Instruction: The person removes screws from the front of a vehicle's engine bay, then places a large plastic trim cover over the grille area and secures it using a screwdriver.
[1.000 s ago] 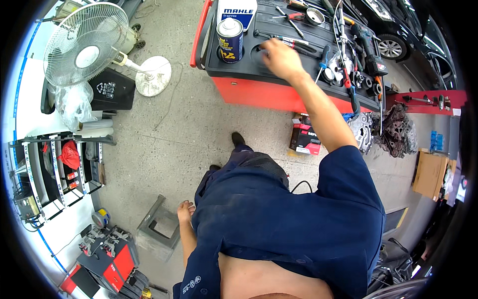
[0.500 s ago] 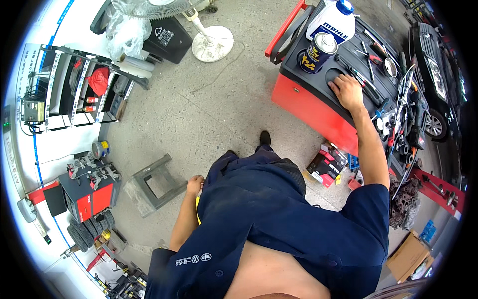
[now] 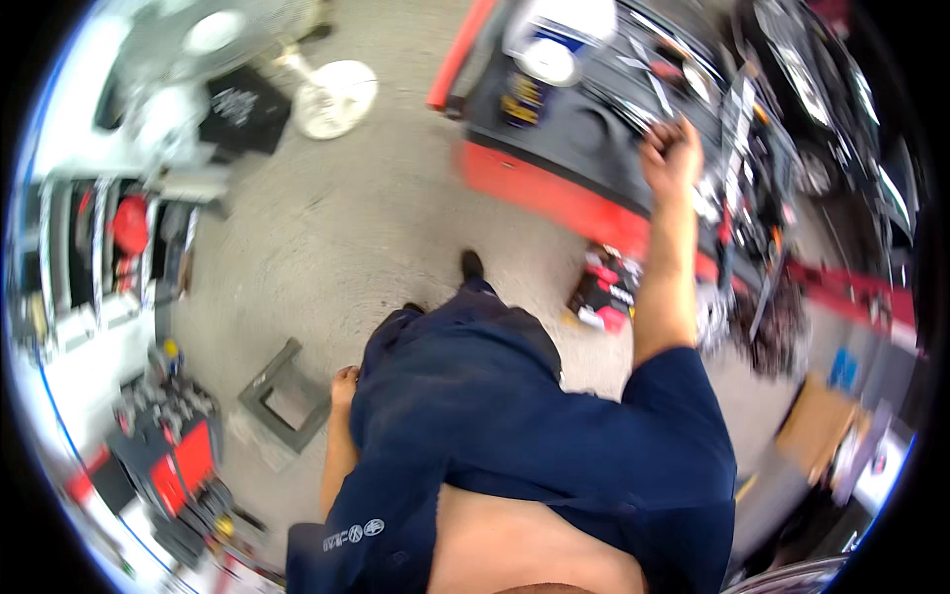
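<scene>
My right hand [image 3: 673, 156] is over the dark top of a red tool cart [image 3: 554, 193], its fingers curled in. Beside its fingertips lie hand tools [image 3: 621, 107] with thin shafts; blur hides whether any of them is in the grip. To the hand's left stand a dark blue can [image 3: 526, 99] with a pale lid and a white jug [image 3: 584, 22]. My left hand [image 3: 344, 386] hangs low beside my thigh, fingers curled. What it may hold is hidden.
A grey metal stool-like frame [image 3: 259, 401] is on the floor near my left hand. A fan base [image 3: 336, 99] and black bin [image 3: 245, 111] stand farther off. Black and pink boxes [image 3: 604, 287] sit below the cart. A dark car [image 3: 792, 59] is at the far right.
My right hand has lifted from the round recess in the cart top and shifted right toward the tools, its fingers curling. The whole view has turned rightward and blurred. My left hand stays at my side.
</scene>
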A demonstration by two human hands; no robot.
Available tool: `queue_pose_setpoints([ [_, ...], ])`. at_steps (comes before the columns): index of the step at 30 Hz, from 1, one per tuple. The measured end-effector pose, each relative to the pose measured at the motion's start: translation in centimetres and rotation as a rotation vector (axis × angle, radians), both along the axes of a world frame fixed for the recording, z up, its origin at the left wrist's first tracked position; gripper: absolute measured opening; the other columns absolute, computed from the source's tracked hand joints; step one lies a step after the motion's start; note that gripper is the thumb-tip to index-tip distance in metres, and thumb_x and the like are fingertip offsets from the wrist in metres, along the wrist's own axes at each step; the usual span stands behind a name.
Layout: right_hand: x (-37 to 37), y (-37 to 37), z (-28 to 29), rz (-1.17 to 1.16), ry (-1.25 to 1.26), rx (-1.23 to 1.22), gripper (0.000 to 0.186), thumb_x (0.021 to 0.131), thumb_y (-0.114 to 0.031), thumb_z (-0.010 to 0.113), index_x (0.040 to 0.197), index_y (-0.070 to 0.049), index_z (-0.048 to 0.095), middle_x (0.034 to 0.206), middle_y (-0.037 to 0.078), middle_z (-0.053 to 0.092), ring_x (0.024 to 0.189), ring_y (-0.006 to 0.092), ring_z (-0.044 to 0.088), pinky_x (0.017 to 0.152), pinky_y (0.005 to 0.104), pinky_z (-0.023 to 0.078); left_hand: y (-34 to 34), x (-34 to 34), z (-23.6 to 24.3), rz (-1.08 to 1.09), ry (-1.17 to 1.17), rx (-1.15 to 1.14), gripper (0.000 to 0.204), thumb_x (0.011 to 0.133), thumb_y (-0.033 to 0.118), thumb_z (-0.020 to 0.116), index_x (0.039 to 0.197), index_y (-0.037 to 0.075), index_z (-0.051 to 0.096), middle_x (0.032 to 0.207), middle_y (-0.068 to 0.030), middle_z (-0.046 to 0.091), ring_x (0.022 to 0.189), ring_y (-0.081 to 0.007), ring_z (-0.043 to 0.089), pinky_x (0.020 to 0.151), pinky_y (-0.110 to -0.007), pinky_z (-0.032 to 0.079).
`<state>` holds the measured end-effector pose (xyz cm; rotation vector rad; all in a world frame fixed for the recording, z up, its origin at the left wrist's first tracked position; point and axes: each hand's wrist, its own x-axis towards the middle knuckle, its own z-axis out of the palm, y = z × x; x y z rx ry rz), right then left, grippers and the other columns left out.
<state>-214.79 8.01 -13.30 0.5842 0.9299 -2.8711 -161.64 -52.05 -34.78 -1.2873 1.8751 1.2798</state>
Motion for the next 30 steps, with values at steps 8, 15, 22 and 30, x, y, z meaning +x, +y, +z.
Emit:
queue_pose_setpoints([
  [8, 5.5, -12.9, 8.9, 0.228, 0.125, 0.500, 0.029, 0.101, -0.034, 0.060, 0.084, -0.013, 0.051, 0.059, -0.003, 0.041, 0.042, 0.0064, 0.032, 0.036, 0.0226, 0.024, 2.4, 3.3, 2.7, -0.083, 0.030, 0.017, 0.069, 0.096, 0.048, 0.057, 0.146, 0.000, 0.048, 0.147, -0.0233, 0.051, 0.133, -0.0298, 0.053, 0.113, -0.039, 0.038],
  [15, 5.2, -39.0, 3.4, 0.908, 0.024, 0.393, 0.035, 0.100, -0.041, 0.060, 0.086, -0.009, 0.057, 0.065, 0.002, 0.049, 0.051, 0.0132, 0.045, 0.039, 0.0241, 0.029, -2.5, -0.5, 10.0, 0.650, 0.066, 0.489, 0.081, 0.096, 0.062, 0.052, 0.150, 0.003, 0.044, 0.147, -0.0198, 0.052, 0.133, -0.0336, 0.052, 0.112, -0.043, 0.037],
  [22, 4.8, -65.6, 3.7, 1.145, 0.146, 0.377, 0.027, 0.099, -0.029, 0.062, 0.086, -0.005, 0.059, 0.064, 0.000, 0.048, 0.051, 0.0096, 0.042, 0.041, 0.0230, 0.028, -17.1, -0.1, 15.7, 0.484, 0.024, 0.371, 0.078, 0.097, 0.058, 0.053, 0.147, -0.002, 0.045, 0.137, -0.0212, 0.059, 0.120, -0.0339, 0.059, 0.096, -0.046, 0.050],
  [30, -0.6, -99.6, 3.0, 1.358, 0.941, 1.184, 0.035, 0.093, -0.034, 0.071, 0.095, 0.001, 0.068, 0.068, 0.003, 0.060, 0.059, 0.0151, 0.054, 0.056, 0.0309, 0.043, -21.7, 6.9, 4.6, 1.226, 0.340, -0.112, 0.051, 0.096, 0.036, 0.059, 0.125, -0.006, 0.061, 0.101, -0.0182, 0.073, 0.083, -0.0238, 0.071, 0.081, -0.037, 0.055],
])
